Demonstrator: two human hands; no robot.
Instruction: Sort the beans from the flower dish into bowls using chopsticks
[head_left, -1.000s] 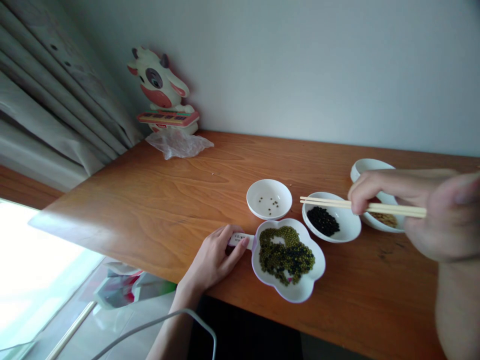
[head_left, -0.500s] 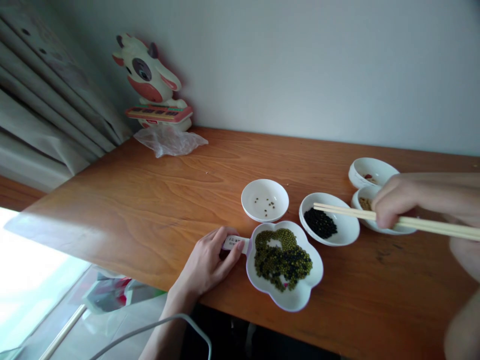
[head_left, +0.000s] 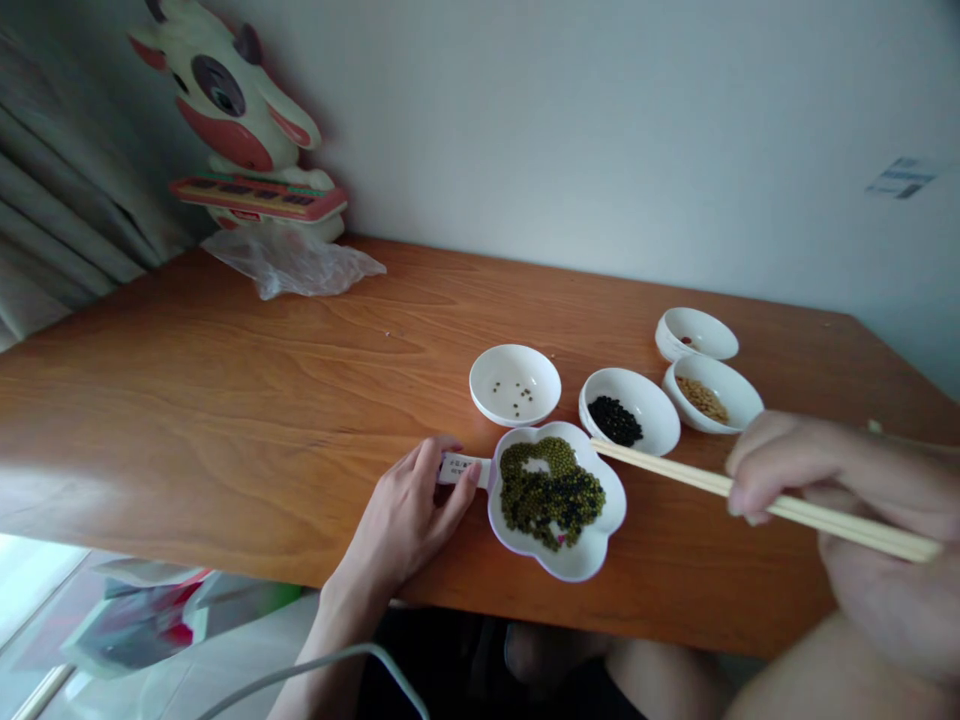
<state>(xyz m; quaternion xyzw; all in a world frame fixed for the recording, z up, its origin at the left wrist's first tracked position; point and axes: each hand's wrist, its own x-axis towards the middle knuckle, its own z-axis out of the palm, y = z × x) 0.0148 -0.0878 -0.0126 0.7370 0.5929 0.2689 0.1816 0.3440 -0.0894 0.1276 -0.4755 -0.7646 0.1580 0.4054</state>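
My left hand [head_left: 409, 515] is closed around the short handle of a white, flower-shaped dish [head_left: 585, 560] with a purple rim. Green beans [head_left: 517, 495] mixed with black ones lie inside it. In my right hand [head_left: 817, 480] is a pair of pale chopsticks [head_left: 675, 470], whose tips are over the dish's right rim; I cannot make out anything between them. Just behind the tips stands a white bowl [head_left: 656, 410] of black beans [head_left: 615, 420]. Left of that, another white bowl [head_left: 487, 385] holds several small greenish beans.
At the right, one bowl [head_left: 739, 390] has tan grains and another [head_left: 705, 335] a few reddish bits. A cow toy with a keyboard [head_left: 262, 195] stands at the back left, a clear plastic bag [head_left: 300, 265] before it. A grey cable [head_left: 322, 660] crosses my left forearm.
The chopsticks have moved from over the black-bean bowl toward the flower-shaped dish. My left hand still grips the handle. The camera view has shifted.
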